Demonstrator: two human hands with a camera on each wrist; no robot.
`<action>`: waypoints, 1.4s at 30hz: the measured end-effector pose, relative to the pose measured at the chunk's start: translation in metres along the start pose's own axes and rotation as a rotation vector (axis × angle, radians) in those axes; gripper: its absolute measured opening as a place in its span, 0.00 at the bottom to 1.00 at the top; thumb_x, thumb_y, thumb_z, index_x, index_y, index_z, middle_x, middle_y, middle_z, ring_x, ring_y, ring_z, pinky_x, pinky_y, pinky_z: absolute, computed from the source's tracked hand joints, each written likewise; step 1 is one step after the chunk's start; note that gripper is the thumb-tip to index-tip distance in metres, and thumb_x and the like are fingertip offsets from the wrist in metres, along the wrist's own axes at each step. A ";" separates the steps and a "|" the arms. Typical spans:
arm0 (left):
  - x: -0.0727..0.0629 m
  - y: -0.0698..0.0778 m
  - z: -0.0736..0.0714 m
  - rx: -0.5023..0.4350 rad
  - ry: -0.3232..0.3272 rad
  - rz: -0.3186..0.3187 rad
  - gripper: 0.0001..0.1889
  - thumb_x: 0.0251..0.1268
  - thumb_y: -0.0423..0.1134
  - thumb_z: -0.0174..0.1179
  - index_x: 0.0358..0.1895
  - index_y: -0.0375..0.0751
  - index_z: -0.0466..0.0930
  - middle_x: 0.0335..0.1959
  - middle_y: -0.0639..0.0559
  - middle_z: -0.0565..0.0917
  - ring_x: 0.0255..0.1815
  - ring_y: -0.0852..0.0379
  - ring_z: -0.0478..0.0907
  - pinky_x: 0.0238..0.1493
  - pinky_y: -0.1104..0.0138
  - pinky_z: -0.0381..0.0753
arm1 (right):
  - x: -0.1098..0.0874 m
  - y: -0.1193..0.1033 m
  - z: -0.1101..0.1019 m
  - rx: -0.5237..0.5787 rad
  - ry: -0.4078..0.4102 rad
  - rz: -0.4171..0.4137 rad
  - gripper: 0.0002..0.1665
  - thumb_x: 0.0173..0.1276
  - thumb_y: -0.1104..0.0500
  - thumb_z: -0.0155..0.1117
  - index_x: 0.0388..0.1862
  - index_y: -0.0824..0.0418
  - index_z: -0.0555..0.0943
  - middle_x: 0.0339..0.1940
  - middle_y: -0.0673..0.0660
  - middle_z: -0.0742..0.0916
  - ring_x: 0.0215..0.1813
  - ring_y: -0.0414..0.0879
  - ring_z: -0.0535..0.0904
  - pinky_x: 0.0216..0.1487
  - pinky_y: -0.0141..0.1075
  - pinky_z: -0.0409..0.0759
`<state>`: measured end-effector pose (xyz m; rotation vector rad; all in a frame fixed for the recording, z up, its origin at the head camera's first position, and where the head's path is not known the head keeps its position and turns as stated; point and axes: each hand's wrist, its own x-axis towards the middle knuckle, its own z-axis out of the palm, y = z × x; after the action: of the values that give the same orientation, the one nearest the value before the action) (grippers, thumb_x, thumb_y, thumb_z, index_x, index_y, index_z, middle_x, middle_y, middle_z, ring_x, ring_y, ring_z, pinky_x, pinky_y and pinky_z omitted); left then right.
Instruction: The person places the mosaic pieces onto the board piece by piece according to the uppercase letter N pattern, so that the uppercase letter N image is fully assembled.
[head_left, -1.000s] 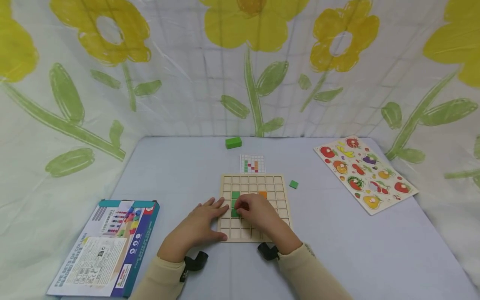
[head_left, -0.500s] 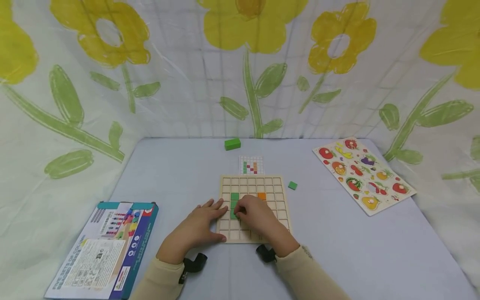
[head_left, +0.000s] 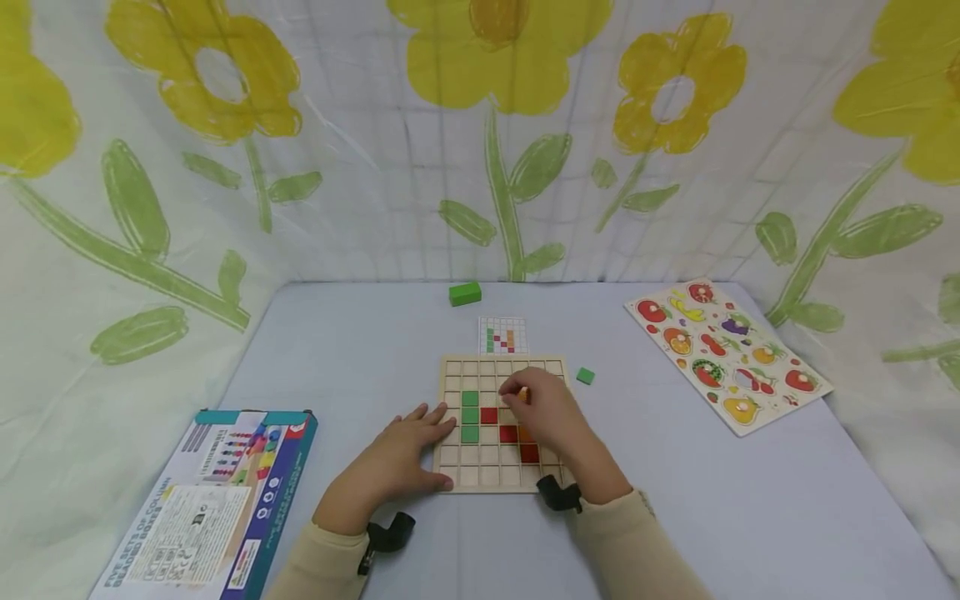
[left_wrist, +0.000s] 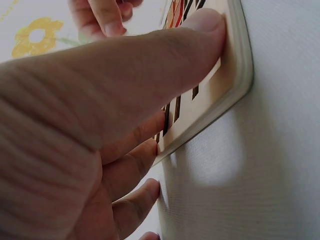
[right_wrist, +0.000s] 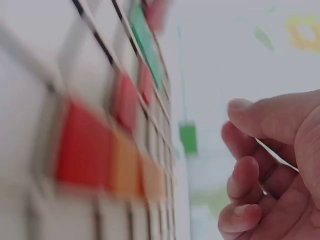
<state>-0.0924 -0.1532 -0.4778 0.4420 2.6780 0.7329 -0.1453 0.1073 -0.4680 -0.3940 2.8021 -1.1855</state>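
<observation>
A wooden grid board [head_left: 468, 476] lies on the table. Set into its cells are a column of green tiles [head_left: 469, 416], a diagonal of red tiles [head_left: 508, 433] and orange tiles [right_wrist: 125, 162], partly covered by the right hand in the head view. My left hand [head_left: 408, 454] rests along the board's left edge with fingers spread, its thumb [left_wrist: 205, 30] lying on the near left corner. Over the right half of the board hovers my right hand [head_left: 543, 408], thumb and index tips close together, other fingers loosely bent; nothing shows between them in the right wrist view.
Behind the board lies a pattern card [head_left: 503, 335], with a green block [head_left: 465, 293] farther back. A loose green tile [head_left: 585, 376] sits right of the board. A fruit puzzle board [head_left: 727, 358] is at right, a printed box [head_left: 198, 500] at left.
My right hand has lifted away from the green column and moved right and slightly back, uncovering the red tiles. The left hand keeps its place on the board's edge.
</observation>
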 end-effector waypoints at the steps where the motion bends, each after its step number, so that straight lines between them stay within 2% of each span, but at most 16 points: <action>1: 0.000 0.000 0.000 0.000 -0.001 -0.004 0.46 0.55 0.47 0.85 0.79 0.45 0.77 0.87 0.48 0.66 0.90 0.37 0.55 0.87 0.34 0.54 | 0.002 0.007 -0.009 0.012 0.025 0.016 0.05 0.79 0.60 0.70 0.47 0.57 0.91 0.46 0.51 0.89 0.38 0.46 0.77 0.42 0.40 0.79; 5: -0.001 0.002 0.000 -0.007 0.003 -0.007 0.46 0.55 0.47 0.86 0.79 0.45 0.77 0.87 0.48 0.67 0.90 0.37 0.55 0.87 0.34 0.54 | 0.007 0.042 -0.040 0.012 0.121 0.103 0.08 0.81 0.59 0.68 0.52 0.59 0.89 0.48 0.57 0.89 0.40 0.50 0.77 0.41 0.40 0.77; 7: -0.001 0.003 0.000 -0.011 0.004 -0.009 0.46 0.54 0.47 0.86 0.79 0.45 0.77 0.87 0.48 0.66 0.90 0.37 0.55 0.87 0.34 0.54 | 0.007 0.061 -0.051 0.003 0.142 0.160 0.10 0.81 0.59 0.66 0.54 0.61 0.88 0.49 0.59 0.88 0.42 0.52 0.78 0.41 0.39 0.77; 11: -0.002 0.002 -0.001 -0.017 0.008 -0.010 0.46 0.54 0.48 0.86 0.78 0.44 0.77 0.87 0.48 0.67 0.90 0.37 0.56 0.87 0.34 0.54 | 0.006 0.089 -0.063 -0.015 0.105 0.308 0.18 0.79 0.57 0.66 0.62 0.63 0.83 0.49 0.60 0.85 0.45 0.52 0.78 0.42 0.38 0.77; 14: -0.002 0.002 -0.001 -0.018 0.008 -0.012 0.46 0.54 0.48 0.86 0.79 0.44 0.77 0.87 0.48 0.67 0.90 0.37 0.55 0.87 0.34 0.54 | 0.006 0.100 -0.064 -0.020 0.075 0.352 0.24 0.79 0.54 0.66 0.68 0.63 0.80 0.48 0.60 0.83 0.47 0.53 0.78 0.44 0.39 0.76; 17: -0.002 0.002 0.000 -0.016 0.006 -0.014 0.46 0.54 0.48 0.86 0.79 0.45 0.77 0.87 0.48 0.66 0.91 0.37 0.55 0.88 0.34 0.54 | 0.008 0.106 -0.062 -0.033 0.086 0.341 0.25 0.80 0.52 0.66 0.69 0.62 0.81 0.46 0.60 0.84 0.47 0.53 0.77 0.45 0.41 0.75; 23: -0.001 0.001 0.000 -0.008 -0.003 -0.015 0.46 0.54 0.48 0.86 0.79 0.46 0.77 0.87 0.48 0.66 0.90 0.37 0.55 0.87 0.34 0.54 | 0.010 0.111 -0.057 -0.088 0.109 0.326 0.17 0.80 0.51 0.67 0.58 0.60 0.86 0.41 0.58 0.85 0.44 0.53 0.78 0.42 0.40 0.74; 27: 0.000 0.001 0.001 -0.005 -0.005 -0.015 0.46 0.54 0.48 0.86 0.79 0.45 0.77 0.87 0.48 0.66 0.90 0.37 0.55 0.87 0.34 0.54 | 0.010 0.111 -0.056 -0.088 0.119 0.324 0.16 0.79 0.51 0.68 0.55 0.61 0.86 0.38 0.57 0.84 0.42 0.52 0.77 0.40 0.39 0.73; 32: -0.001 0.002 0.000 -0.002 -0.005 -0.017 0.46 0.55 0.48 0.85 0.79 0.45 0.77 0.87 0.48 0.66 0.90 0.37 0.55 0.88 0.34 0.54 | 0.009 0.110 -0.056 -0.084 0.106 0.341 0.19 0.78 0.51 0.69 0.58 0.62 0.86 0.41 0.58 0.83 0.44 0.52 0.77 0.40 0.40 0.73; 36: -0.002 0.002 -0.001 -0.003 -0.003 -0.016 0.46 0.55 0.47 0.86 0.79 0.45 0.77 0.87 0.47 0.66 0.90 0.37 0.55 0.87 0.34 0.54 | 0.009 0.106 -0.055 -0.075 0.108 0.344 0.17 0.77 0.54 0.70 0.57 0.63 0.84 0.45 0.60 0.84 0.47 0.55 0.78 0.44 0.42 0.76; 39: -0.001 0.002 -0.001 -0.003 0.000 -0.008 0.46 0.55 0.47 0.86 0.79 0.44 0.77 0.87 0.47 0.66 0.90 0.36 0.56 0.87 0.34 0.54 | 0.007 0.103 -0.054 -0.042 0.133 0.352 0.15 0.76 0.56 0.71 0.55 0.63 0.83 0.49 0.62 0.85 0.49 0.55 0.79 0.47 0.44 0.78; 42: -0.001 0.001 0.000 0.001 0.002 -0.004 0.46 0.55 0.47 0.86 0.79 0.44 0.77 0.87 0.47 0.66 0.90 0.36 0.56 0.87 0.34 0.54 | 0.006 0.101 -0.053 -0.003 0.166 0.364 0.12 0.76 0.56 0.70 0.52 0.61 0.82 0.49 0.62 0.86 0.48 0.54 0.79 0.45 0.41 0.78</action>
<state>-0.0911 -0.1525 -0.4767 0.4359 2.6807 0.7320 -0.1805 0.2106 -0.5027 0.2187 2.8404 -1.1740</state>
